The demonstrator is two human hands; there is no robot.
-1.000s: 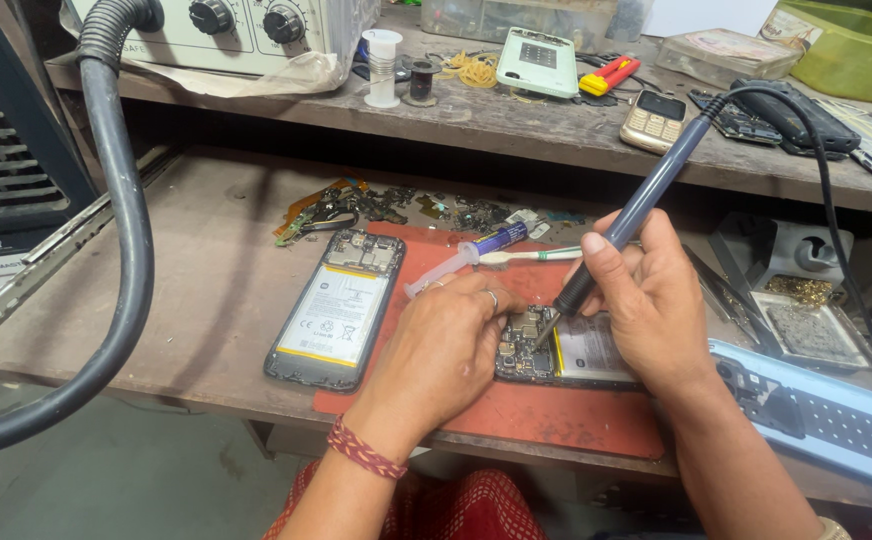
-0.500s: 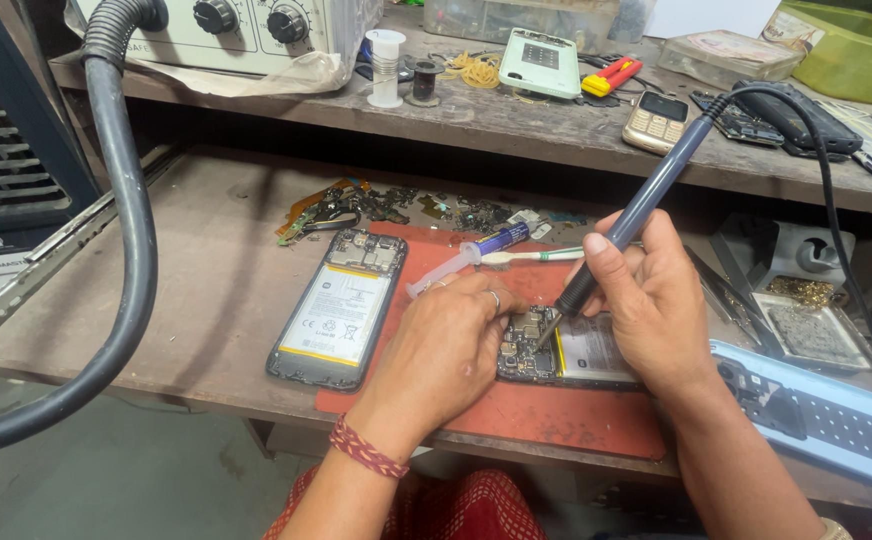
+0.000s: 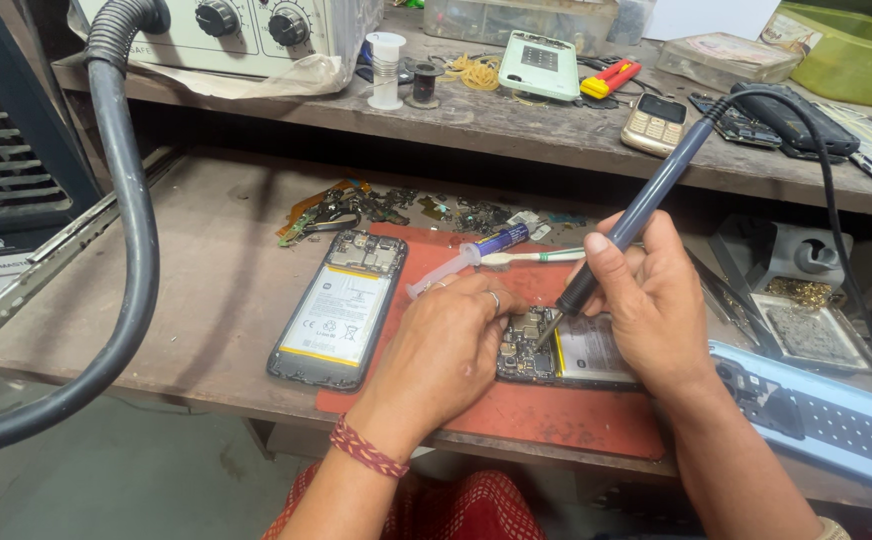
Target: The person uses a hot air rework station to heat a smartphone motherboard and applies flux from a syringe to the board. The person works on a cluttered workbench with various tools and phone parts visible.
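My right hand (image 3: pixel 654 300) grips a dark blue soldering iron (image 3: pixel 646 205) like a pen, its tip touching the circuit board of an opened phone (image 3: pixel 568 352) on a red mat (image 3: pixel 556 415). My left hand (image 3: pixel 446 345) rests on the left end of that phone, fingers curled over the board; whether it pinches anything is hidden. The iron's black cable (image 3: pixel 826 190) runs up and right. A second opened phone (image 3: pixel 338 310) with a white battery lies to the left, partly on the mat.
A syringe (image 3: pixel 461 260) and a toothbrush (image 3: pixel 531 257) lie behind my hands. Loose phone parts (image 3: pixel 386 207) litter the bench's back. A thick black hose (image 3: pixel 136 250) hangs at left. A blue phone back (image 3: pixel 826 425) lies at right. The upper shelf holds phones and a control unit (image 3: pixel 246 25).
The view has shifted slightly; both hands stay on the opened phone with the iron tip on the board.
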